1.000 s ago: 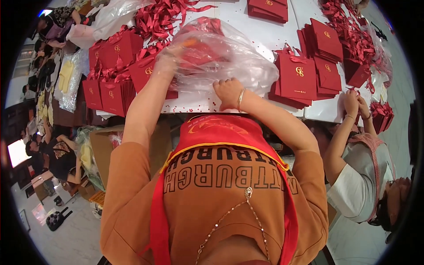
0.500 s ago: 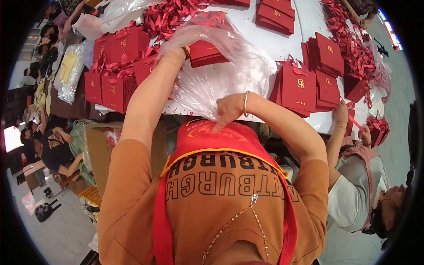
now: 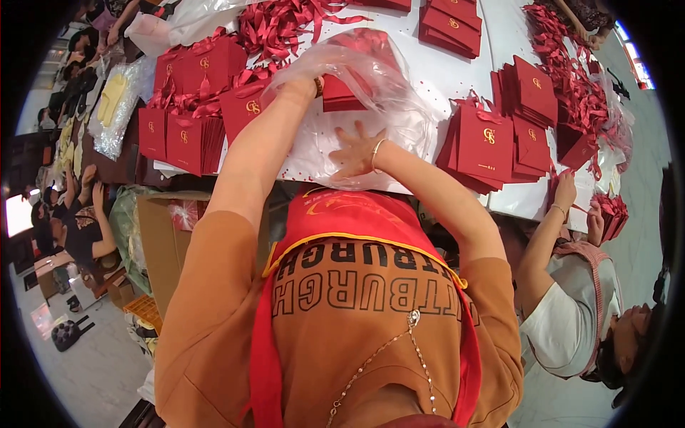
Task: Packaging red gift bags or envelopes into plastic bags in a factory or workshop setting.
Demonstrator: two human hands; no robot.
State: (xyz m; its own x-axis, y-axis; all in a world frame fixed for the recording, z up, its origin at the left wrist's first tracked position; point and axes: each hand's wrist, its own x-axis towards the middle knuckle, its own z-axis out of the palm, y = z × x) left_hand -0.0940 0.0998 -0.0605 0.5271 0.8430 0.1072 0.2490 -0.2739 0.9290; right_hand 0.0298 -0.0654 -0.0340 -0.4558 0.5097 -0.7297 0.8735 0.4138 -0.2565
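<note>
A large clear plastic bag (image 3: 407,107) lies across the near middle of the table. Inside it, toward the far end, red paper gift bags (image 3: 346,93) show through the film. My left hand (image 3: 318,83) reaches into the bag's mouth beside these gift bags; its fingers are hidden by film and red paper, so their grip does not show. Closer to my body, my right hand (image 3: 360,151) is open, fingers spread over the plastic at the table's near edge. It holds nothing.
Stacked red gift bags stand at left (image 3: 184,143) and right (image 3: 478,143). Red ribbon handles (image 3: 275,32) heap farther back. Below the left table edge is a cardboard box (image 3: 160,235). At right, a co-worker's hand (image 3: 565,189) handles red bags.
My right hand has opened from a closed grip near the table edge and moved slightly up onto the plastic. My left hand has shifted a little right inside the bag.
</note>
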